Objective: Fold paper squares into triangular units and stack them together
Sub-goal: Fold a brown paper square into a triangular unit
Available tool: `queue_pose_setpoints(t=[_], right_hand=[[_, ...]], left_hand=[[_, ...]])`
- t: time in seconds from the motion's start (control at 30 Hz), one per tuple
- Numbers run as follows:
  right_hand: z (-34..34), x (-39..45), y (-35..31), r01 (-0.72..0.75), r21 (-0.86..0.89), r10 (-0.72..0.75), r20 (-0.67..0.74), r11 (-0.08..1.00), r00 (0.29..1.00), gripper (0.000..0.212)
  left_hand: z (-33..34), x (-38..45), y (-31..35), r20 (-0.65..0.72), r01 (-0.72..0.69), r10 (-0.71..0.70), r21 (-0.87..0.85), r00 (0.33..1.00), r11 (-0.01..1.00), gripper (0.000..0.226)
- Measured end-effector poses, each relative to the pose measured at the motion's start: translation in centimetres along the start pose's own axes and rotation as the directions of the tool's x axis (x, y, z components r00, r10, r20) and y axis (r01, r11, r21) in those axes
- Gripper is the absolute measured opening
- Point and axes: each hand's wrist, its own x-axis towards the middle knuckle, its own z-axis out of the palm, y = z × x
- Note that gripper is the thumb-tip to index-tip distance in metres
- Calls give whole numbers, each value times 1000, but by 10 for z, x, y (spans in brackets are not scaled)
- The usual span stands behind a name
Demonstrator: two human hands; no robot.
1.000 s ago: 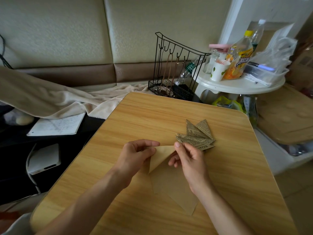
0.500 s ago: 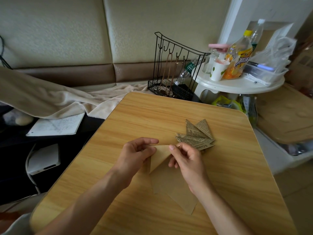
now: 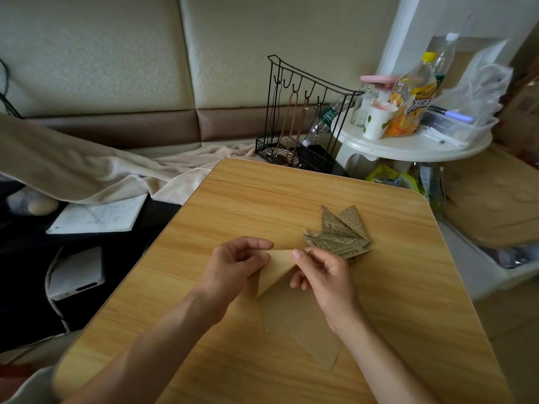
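A few printed units (image 3: 339, 234) are already stacked at 1 o'clock on the surface (image 3: 239, 205). Left hand (image 3: 233, 265) and right hand (image 3: 323, 272) each pinch the brown paper (image 3: 280, 265) mid-surface, flap lifted; looks like plenty of folding left.

Black wire rack (image 3: 303, 121) behind the wooden table (image 3: 262, 205); juice bottle (image 3: 411, 97) and paper cup (image 3: 377, 121) on white side table (image 3: 408, 147)

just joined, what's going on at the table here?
A person is folding a plain brown paper sheet on the wooden table. The left hand and right hand both pinch its far corner, lifted and curled back toward the person; no crease is pressed flat yet. A stack of folded newsprint triangles lies just beyond the right hand.
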Motion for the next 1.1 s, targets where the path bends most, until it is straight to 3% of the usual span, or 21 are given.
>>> queue_pose_setpoints(t=[0.67, 0.93, 1.1], right_hand=[[0, 0, 0, 27, -2, -28, -51, 1000, 998, 40], [-1, 0, -2, 3, 29, -2, -37, 1000, 999, 27], [0, 0, -1, 17, -13, -17, -54, 1000, 998, 26]], left_hand=[[1, 2, 0, -4, -5, 5, -15, 1000, 1000, 17], [1, 2, -2, 13, 0, 0, -24, 1000, 1000, 16], [1, 0, 0, 30, -53, 51, 74, 998, 996, 16]])
